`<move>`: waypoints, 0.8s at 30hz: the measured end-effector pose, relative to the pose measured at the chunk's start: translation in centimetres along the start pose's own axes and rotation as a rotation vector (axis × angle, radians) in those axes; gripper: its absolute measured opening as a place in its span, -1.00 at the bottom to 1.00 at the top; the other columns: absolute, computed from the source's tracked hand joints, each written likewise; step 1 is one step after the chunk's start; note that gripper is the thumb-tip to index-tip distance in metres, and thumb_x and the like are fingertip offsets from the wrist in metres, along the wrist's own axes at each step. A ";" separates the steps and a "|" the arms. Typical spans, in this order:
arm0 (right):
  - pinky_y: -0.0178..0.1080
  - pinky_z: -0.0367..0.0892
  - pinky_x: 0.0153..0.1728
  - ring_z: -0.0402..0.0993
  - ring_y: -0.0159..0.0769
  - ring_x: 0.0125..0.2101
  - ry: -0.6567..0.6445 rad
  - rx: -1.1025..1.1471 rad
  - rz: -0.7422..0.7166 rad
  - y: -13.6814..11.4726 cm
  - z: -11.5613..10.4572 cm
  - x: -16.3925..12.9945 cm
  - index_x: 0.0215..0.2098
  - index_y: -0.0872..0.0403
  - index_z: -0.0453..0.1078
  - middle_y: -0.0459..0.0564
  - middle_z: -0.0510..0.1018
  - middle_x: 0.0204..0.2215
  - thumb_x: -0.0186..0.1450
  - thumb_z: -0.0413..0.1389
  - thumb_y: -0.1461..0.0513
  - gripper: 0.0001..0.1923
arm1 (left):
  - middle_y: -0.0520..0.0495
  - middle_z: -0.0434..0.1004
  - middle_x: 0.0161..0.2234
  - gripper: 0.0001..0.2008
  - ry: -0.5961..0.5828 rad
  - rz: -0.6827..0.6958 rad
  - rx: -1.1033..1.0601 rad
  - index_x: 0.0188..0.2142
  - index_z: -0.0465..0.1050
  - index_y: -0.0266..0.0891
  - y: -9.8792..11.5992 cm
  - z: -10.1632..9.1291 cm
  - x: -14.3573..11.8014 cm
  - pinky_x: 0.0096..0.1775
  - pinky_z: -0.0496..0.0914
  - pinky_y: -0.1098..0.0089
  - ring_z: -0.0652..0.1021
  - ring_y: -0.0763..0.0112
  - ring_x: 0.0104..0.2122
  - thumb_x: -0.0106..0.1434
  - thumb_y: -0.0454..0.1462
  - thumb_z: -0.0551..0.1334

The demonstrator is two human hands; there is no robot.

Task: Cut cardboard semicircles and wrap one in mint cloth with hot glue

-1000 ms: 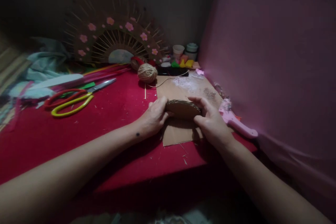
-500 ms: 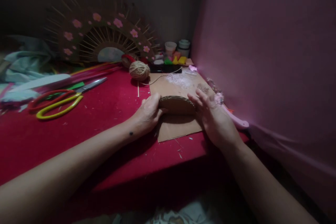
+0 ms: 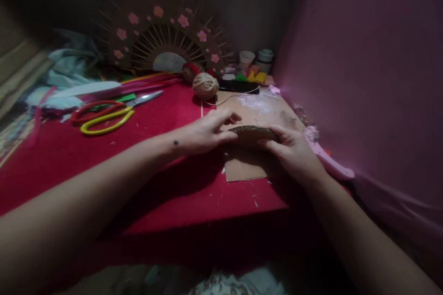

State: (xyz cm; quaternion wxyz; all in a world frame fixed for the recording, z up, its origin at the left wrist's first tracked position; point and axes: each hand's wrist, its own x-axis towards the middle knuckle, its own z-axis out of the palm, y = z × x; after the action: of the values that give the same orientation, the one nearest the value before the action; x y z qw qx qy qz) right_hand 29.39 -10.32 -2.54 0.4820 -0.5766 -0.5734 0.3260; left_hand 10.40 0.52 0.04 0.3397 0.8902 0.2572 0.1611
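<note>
Seemingly cut already but not yet set down, the curved cardboard [image 3: 248, 136] is in the grip of the right hand [image 3: 294, 148], the left hand [image 3: 212, 132] loosely parted at its edge.

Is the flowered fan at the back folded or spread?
Spread. The fan shows its sticks radiating in a wide arc, with pink flowers along it.

The left forearm [image 3: 93, 184] and right forearm [image 3: 356, 226] are bare as far as they show, smooth and tapering toward the wrists. One small, round, dark mark [image 3: 176, 143] sits on the left wrist [image 3: 183, 140]. The left grip [image 3: 212, 131] and right grip [image 3: 294, 150] are slim bare hands. Blotched pale fabric [image 3: 231, 285], perhaps clothing, blurs below.
</note>
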 end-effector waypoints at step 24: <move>-0.18 0.44 -0.28 0.53 -0.21 -0.30 0.123 -0.116 0.031 -1.0 0.7 -0.5 -0.30 -0.04 0.54 -0.09 0.62 -0.35 0.15 0.19 0.27 -0.85 | -0.08 0.57 -0.44 -0.88 0.048 -0.013 0.367 -0.36 0.58 -0.24 -2.6 0.3 -1.1 -0.36 0.31 0.37 0.51 0.34 -0.43 0.14 -0.38 0.25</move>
State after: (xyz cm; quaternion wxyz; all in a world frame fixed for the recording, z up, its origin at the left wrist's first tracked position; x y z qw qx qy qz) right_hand 28.35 -10.77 -1.88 0.4772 -0.6312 -0.5516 0.2637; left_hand 8.79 1.39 -2.11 0.1662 0.9315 0.2960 0.1307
